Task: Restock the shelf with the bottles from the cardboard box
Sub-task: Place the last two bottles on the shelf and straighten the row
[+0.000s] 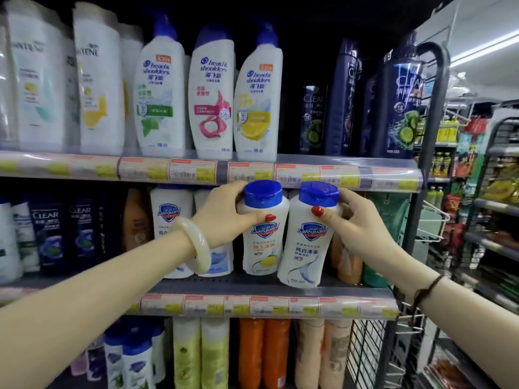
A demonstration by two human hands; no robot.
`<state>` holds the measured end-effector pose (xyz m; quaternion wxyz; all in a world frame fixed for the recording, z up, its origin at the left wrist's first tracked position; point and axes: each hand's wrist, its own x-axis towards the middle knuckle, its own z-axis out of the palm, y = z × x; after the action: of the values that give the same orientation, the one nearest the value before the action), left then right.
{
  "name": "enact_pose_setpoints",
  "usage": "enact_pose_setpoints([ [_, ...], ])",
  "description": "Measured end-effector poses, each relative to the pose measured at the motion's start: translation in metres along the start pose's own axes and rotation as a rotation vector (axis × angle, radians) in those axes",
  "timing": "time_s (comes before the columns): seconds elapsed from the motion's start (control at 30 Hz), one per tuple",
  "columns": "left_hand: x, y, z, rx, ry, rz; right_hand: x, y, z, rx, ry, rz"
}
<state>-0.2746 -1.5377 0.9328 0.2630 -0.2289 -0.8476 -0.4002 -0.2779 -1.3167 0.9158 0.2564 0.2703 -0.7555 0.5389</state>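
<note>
**White Safeguard bottles going onto the middle shelf**

My left hand [222, 217] wraps the lemon-label bottle [262, 228], standing upright on the middle shelf [351, 287]. My right hand [356, 228] clasps the white-label bottle [307, 237], tilted left against it, base near the front edge. I'd level it, push both back, labels forward. Cardboard box not visible.

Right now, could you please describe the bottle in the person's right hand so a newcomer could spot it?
Find the middle shelf, below the Head & Shoulders row. The right hand grips a white Safeguard bottle with a blue flip cap. Unlike the lemon-labelled Safeguard bottle touching its left, it tilts and shows a blue-grey swirl.
</note>
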Motion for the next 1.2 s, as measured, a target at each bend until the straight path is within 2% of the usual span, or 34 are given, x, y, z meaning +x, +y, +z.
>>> enact_pose_setpoints([
  [0.23,0.0,-0.012,0.01,-0.035,-0.03,-0.04,-0.005,0.015,0.006,0.017,0.033,-0.054],
  [0.43,0.014,-0.018,0.014,-0.248,-0.035,-0.134,0.006,0.027,0.006,0.1,0.018,0.041],
  [0.57,0.026,-0.033,0.026,-0.344,0.03,-0.237,0.019,0.039,0.008,0.191,0.053,0.164],
  [0.7,0.027,-0.051,0.036,-0.282,0.08,-0.342,0.015,0.059,0.016,0.179,0.012,0.251],
  [0.83,0.015,-0.068,0.048,-0.271,0.048,-0.424,-0.001,0.081,0.025,0.123,-0.009,0.333],
  [0.97,0.004,-0.08,0.057,-0.156,0.01,-0.417,-0.01,0.096,0.031,0.019,-0.045,0.336],
  [1.2,0.01,-0.077,0.066,-0.121,0.006,-0.388,-0.001,0.105,0.028,0.03,-0.05,0.318],
])
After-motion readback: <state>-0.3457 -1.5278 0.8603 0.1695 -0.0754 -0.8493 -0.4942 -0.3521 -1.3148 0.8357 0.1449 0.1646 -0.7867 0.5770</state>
